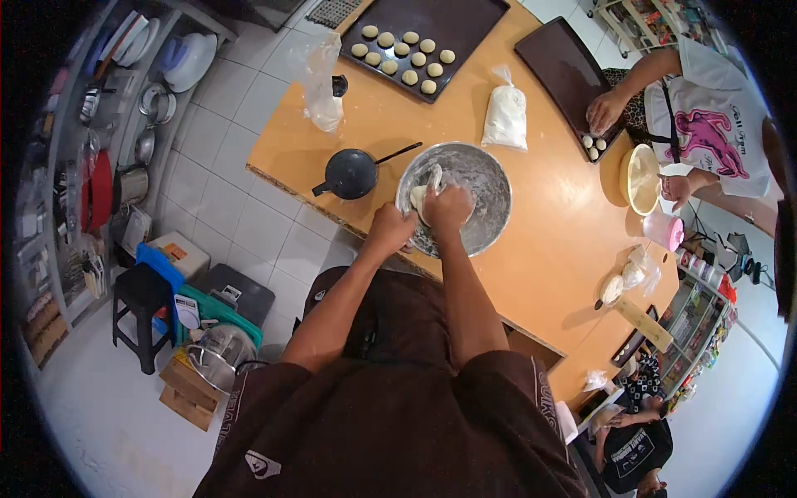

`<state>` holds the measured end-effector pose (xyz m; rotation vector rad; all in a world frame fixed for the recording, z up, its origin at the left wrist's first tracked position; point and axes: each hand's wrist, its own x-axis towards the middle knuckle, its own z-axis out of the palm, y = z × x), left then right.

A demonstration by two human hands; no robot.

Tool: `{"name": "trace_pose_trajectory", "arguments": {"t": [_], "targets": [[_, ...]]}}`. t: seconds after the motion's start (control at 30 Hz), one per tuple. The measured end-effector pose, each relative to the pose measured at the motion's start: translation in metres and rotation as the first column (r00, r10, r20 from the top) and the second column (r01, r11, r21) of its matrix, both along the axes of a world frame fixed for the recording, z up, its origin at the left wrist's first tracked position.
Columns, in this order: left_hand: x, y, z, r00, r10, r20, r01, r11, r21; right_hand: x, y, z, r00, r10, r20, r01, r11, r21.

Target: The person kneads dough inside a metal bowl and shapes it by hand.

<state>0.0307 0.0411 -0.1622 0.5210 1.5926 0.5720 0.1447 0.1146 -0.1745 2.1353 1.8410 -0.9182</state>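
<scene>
A floured metal mixing bowl (pixel 486 178) stands near the table's near edge and holds a pale lump of dough (pixel 423 192). My right hand (pixel 448 207) is inside the bowl, fist pressed on the dough. My left hand (pixel 390 228) grips the bowl's near rim. Both forearms reach up from the lower edge over my brown shirt.
A dark pot with a ladle (pixel 353 173) sits left of the bowl. A dark baking tray of several dough rounds (pixel 465 21) and a white flour bag (pixel 506 116) lie farther back. Another person's hand (pixel 604 112) places dough balls on a second tray (pixel 564 70). A stool (pixel 143 303) stands on the floor left.
</scene>
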Motion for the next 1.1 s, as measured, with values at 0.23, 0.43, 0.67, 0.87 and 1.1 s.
{"name": "trace_pose_trajectory", "arguments": {"t": [0.23,0.43,0.67,0.87,1.1], "targets": [[0.014,-0.002,-0.017,0.981,0.064,-0.182,-0.041,0.991,0.129,0.079,-0.020,-0.048,0.927,0.124,-0.354,0.052,0.892,0.450],[0.008,-0.003,-0.015,0.892,0.006,-0.452,0.088,0.978,0.187,0.061,-0.038,0.049,0.938,0.305,-0.163,-0.297,0.952,0.073],[0.012,0.002,-0.017,0.917,-0.067,-0.393,0.076,0.997,0.007,0.021,-0.032,-0.005,0.990,0.131,0.043,-0.133,0.989,0.069],[0.014,0.002,-0.013,0.963,-0.061,-0.262,0.038,0.995,-0.090,0.019,-0.022,-0.052,0.976,0.166,0.137,-0.213,0.849,0.484],[0.016,-0.002,-0.007,0.936,-0.066,-0.346,0.062,0.998,-0.021,0.012,0.000,-0.055,0.989,0.132,0.074,-0.151,0.854,0.498]]}}
